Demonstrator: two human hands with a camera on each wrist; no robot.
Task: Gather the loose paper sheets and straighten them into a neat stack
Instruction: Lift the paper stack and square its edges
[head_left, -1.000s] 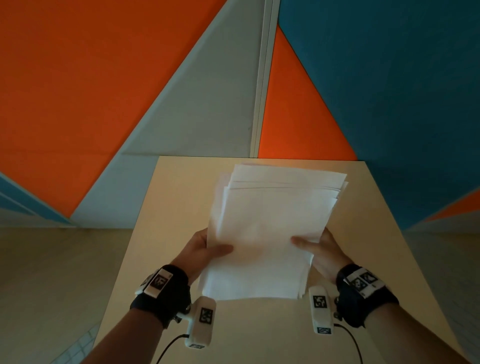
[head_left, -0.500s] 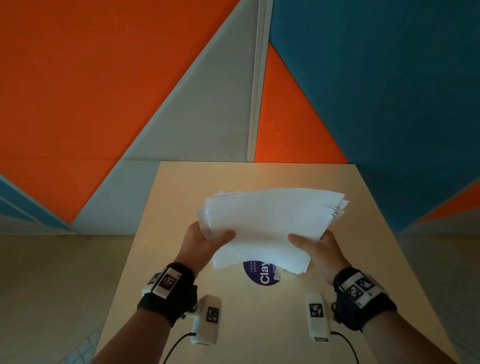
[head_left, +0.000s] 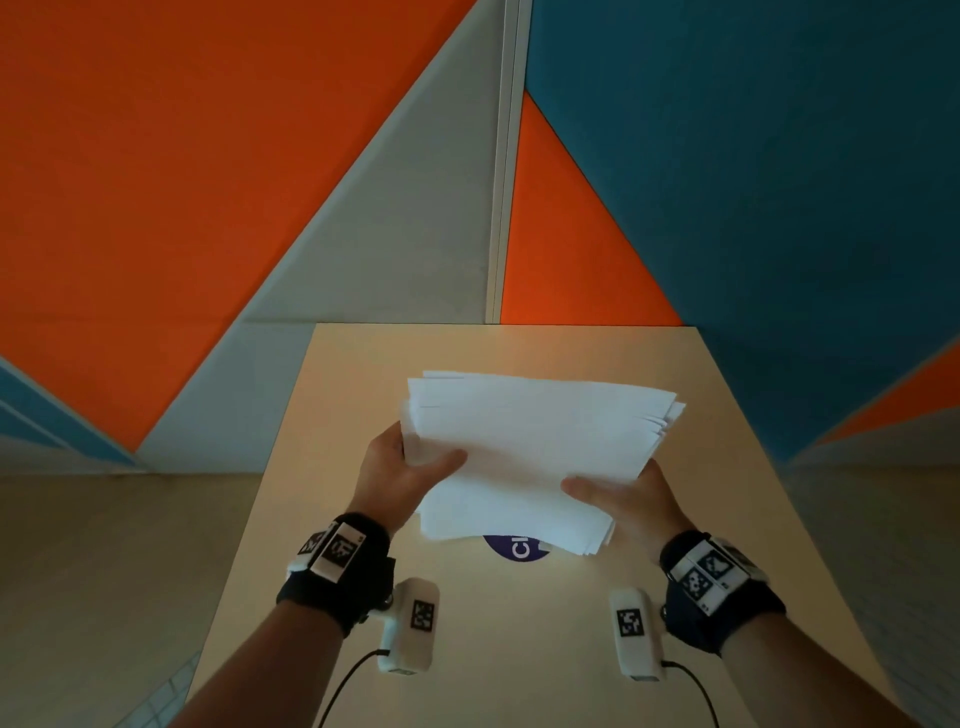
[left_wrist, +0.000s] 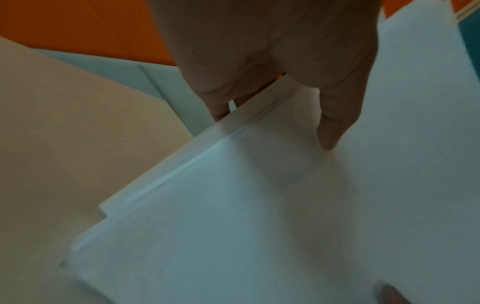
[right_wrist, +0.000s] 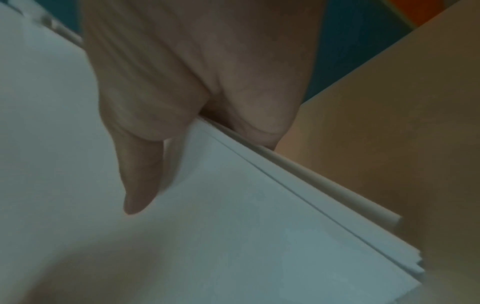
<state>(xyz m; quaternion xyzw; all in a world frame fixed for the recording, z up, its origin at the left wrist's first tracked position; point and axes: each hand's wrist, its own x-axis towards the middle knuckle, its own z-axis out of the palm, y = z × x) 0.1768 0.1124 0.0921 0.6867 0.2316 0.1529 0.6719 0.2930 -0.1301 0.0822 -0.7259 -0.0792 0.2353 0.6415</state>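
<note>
The paper sheets (head_left: 535, 457) are gathered in a bundle held up above the bench (head_left: 727, 509), clear of its surface, with the left hand (head_left: 395, 473) on one side edge and the right hand (head_left: 623, 499) on the other. Each hand pinches the bundle, thumb on top; the fingers underneath are mostly hidden. The edges are not yet flush: they fan at the far right corner and step at the near left corner in the left wrist view. Paper like this is probably light, limp and slick sheet against sheet, so it will likely sag in the middle and slide if the hold loosens. The side edges near their middle look the best place to hold, loosely enough that sheets can settle when an edge is tapped on the bench. A round blue sticker (head_left: 514, 551) lies flat on the bench below the bundle and should not obstruct tapping. Behind stands a wall of orange, grey and teal panels (head_left: 208, 156), well apart.
</note>
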